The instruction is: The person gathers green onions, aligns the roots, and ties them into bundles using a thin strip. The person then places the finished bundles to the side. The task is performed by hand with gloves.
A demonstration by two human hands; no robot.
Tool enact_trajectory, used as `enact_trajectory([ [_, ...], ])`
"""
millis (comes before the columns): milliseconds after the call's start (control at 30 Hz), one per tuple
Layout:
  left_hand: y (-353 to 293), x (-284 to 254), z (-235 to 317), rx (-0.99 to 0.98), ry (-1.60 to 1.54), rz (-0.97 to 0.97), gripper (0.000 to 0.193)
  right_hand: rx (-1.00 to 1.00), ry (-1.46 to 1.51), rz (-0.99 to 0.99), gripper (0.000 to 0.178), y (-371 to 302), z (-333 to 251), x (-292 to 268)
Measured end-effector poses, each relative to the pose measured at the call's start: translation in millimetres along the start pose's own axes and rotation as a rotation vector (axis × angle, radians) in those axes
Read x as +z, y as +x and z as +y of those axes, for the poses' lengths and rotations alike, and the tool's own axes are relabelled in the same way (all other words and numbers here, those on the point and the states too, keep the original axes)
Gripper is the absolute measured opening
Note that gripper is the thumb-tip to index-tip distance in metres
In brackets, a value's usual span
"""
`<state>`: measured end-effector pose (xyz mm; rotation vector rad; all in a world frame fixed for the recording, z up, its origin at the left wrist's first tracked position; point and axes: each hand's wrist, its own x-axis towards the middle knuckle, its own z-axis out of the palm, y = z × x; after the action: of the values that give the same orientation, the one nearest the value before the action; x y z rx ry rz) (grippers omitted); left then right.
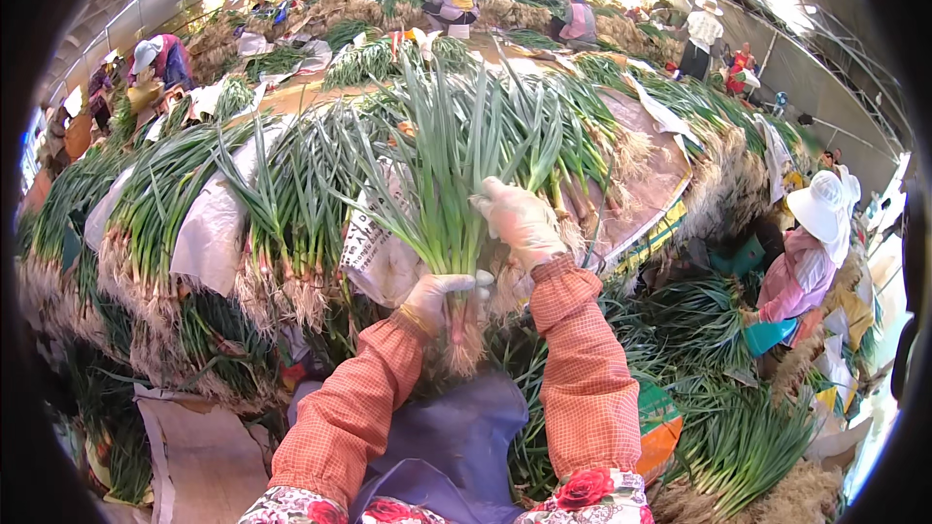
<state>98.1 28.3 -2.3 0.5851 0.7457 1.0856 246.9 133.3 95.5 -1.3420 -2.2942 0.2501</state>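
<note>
Upright in front of me stands a bunch of green onions [442,184], its long leaves fanning upward and its pale roots hanging down. My left hand [437,296], in a pale glove, is wrapped around the lower stalks just above the roots. My right hand [524,218], gloved too, is higher up at the right side of the leaves. Its fingers are curled and touch the bunch's edge; what lies inside them is hidden. More green onions [311,223] lie piled just behind, roots toward me.
Pale sacks [228,223] lie between heaps. A purple cloth [437,437] covers my lap. At right, a person in a white hat [820,204] sits by more green onions [743,446]. Other people work farther back. A flattened sack [199,456] is at lower left.
</note>
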Motion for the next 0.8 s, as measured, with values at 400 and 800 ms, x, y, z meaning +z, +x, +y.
enact_trajectory([
  [400, -32, -7, -13, 0.118, -0.174, -0.044, 0.036, 0.423, 1.317, -0.156, 0.015, -76, -18, 13],
  [800, -27, 14, 0, 0.348, -0.447, 0.073, 0.02, -0.091, 1.841, 0.834, 0.039, -134, -27, 25],
])
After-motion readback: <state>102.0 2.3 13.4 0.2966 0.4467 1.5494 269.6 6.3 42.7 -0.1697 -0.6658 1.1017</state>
